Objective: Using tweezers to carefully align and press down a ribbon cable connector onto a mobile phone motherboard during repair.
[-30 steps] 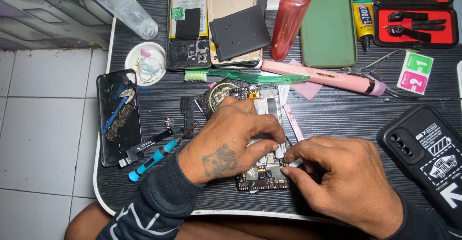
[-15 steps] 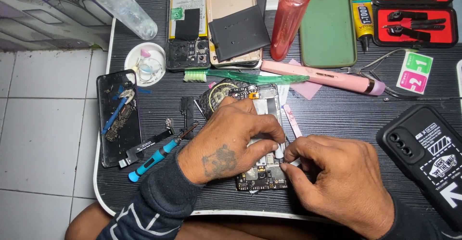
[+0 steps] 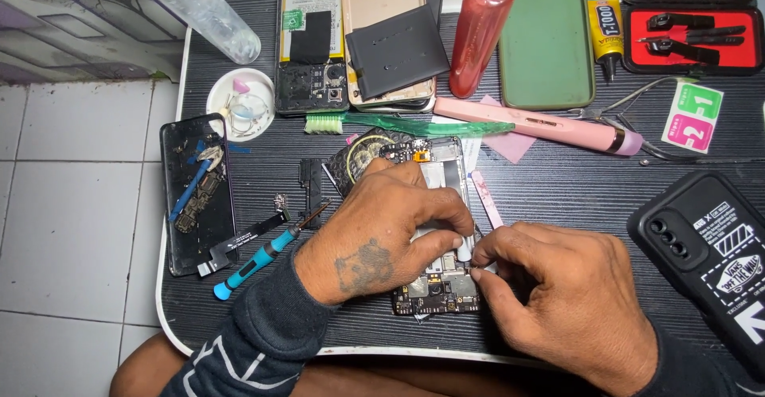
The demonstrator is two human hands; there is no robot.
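An opened phone [image 3: 434, 289] with its circuit boards bared lies face down on the black ribbed table [image 3: 558, 182]. My left hand [image 3: 382, 234] lies across its middle and presses it down, fingers curled over the right edge. At that edge my right hand [image 3: 558, 293] pinches something small between thumb and forefinger; what it pinches is hidden by the fingers. A pink flat pry tool [image 3: 486, 199] lies just above my right hand.
A blue-handled screwdriver [image 3: 263, 254] lies left of the phone, beside a cracked screen panel [image 3: 198, 190]. Farther back are another opened phone [image 3: 311, 39], a black battery [image 3: 396, 50], a red bottle [image 3: 482, 27], a green case [image 3: 546, 35], a pink tool [image 3: 534, 124], a white dish [image 3: 239, 104]. A black cased phone [image 3: 709, 254] lies right.
My right hand's fingertips have shifted slightly along the phone's right edge. My left hand stays pressed on the phone.
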